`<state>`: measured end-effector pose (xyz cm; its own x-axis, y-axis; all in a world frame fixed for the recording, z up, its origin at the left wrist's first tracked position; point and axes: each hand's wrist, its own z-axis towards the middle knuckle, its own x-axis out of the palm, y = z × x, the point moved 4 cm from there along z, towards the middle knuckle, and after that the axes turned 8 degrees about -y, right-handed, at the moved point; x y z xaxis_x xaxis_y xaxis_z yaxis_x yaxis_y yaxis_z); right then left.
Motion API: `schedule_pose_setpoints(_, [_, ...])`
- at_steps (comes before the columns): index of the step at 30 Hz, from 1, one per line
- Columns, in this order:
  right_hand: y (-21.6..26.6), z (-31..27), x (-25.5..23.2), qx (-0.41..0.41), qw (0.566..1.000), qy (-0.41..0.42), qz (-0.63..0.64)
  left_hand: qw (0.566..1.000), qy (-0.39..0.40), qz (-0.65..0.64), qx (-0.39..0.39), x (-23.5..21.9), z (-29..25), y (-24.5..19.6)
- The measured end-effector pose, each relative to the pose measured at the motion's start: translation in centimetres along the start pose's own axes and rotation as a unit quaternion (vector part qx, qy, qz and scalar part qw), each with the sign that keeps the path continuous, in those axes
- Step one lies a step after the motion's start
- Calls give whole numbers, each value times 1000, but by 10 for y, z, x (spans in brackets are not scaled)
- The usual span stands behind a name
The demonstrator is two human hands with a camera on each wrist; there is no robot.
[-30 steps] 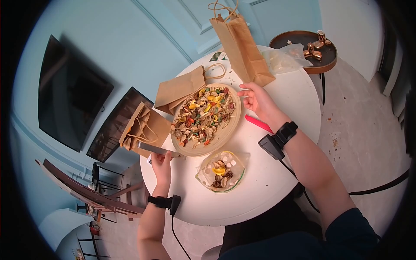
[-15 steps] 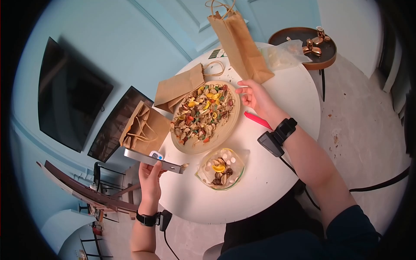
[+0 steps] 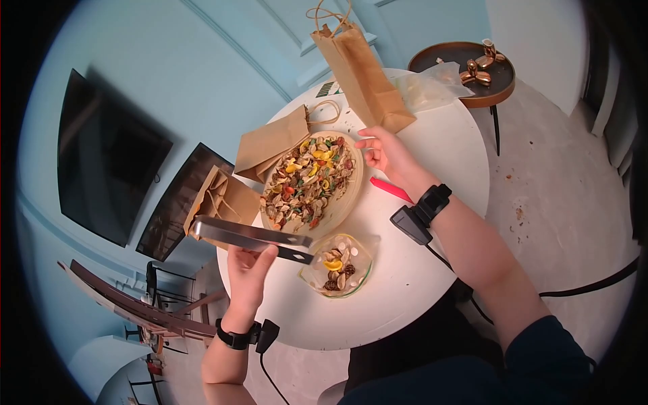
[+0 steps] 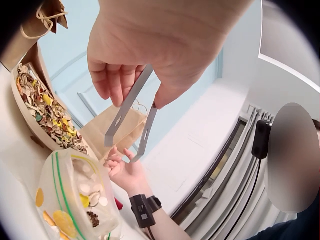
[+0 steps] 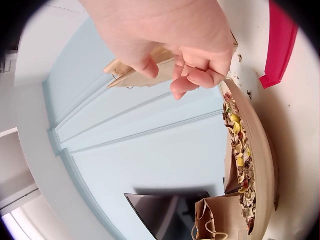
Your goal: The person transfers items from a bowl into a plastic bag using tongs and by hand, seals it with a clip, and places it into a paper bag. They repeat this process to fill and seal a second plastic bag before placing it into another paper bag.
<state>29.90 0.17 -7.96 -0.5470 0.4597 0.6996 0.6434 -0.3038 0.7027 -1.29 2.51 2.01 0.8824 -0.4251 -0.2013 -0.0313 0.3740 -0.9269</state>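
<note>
My left hand grips metal tongs between thumb and fingers. Their tips stand apart, with nothing between them in the left wrist view. In the head view the tips overlap the left edge of a clear zip bag, which holds pinecones, dried pieces and a yellow slice. Beyond it lies a round wooden plate, heaped with potpourri of dried petals, yellow slices and green bits. My right hand hangs loosely curled beside the plate's right rim, holding nothing.
Brown paper bags stand around the plate: a tall one behind, one lying at back left, another at left. A pink-red strip lies under my right forearm. Clear plastic lies near a dark side table.
The tongs moved from the plate's left edge toward me, a pale dried piece at their tips, then right to the zip bag. Their tips have spread and the piece is gone. My right hand stayed.
</note>
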Motion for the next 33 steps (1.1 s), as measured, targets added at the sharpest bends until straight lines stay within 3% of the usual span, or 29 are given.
schedule_pose_setpoints(2, [2,-5,7,1,1000,14,-9,998,-16,-26,50,-1,6,-8])
schedule_pose_setpoints(4, [4,-20,27,-12,980,154,-123,998,-10,-37,45,3,14,-13])
schedule_pose_setpoints(6, [5,-47,49,54,943,297,-143,998,13,-59,30,20,20,-22])
schedule_pose_setpoints(7, [3,-56,55,54,942,297,-151,997,10,-66,32,28,23,-23])
schedule_pose_setpoints(9, [0,-78,68,70,897,420,-115,988,60,-128,-54,47,27,-19])
schedule_pose_setpoints(13, [1,-78,67,64,883,443,-140,987,63,-116,-87,59,37,-5])
schedule_pose_setpoints(17, [-4,-62,60,48,896,399,-187,983,88,-116,-110,61,35,-8])
schedule_pose_setpoints(20, [-4,-60,56,63,910,378,-160,981,106,-144,-76,38,37,-17])
schedule_pose_setpoints(24, [-5,-57,56,59,917,357,-170,988,59,-140,-40,11,60,-49])
schedule_pose_setpoints(25, [-7,-57,56,52,914,354,-191,995,98,27,14,18,60,-64])
schedule_pose_setpoints(26, [-7,-58,58,56,913,355,-190,970,135,193,65,26,61,-76])
schedule_pose_setpoints(27, [-8,-60,59,47,913,356,-191,970,132,193,63,34,62,-84])
schedule_pose_setpoints(29, [-9,-62,61,39,913,358,-194,879,247,401,78,60,58,-85])
schedule_pose_setpoints(31, [-4,-62,61,8,916,351,-196,870,262,401,117,74,62,-80])
schedule_pose_setpoints(33, [-5,-61,62,-1,914,358,-191,809,314,495,51,87,66,-75])
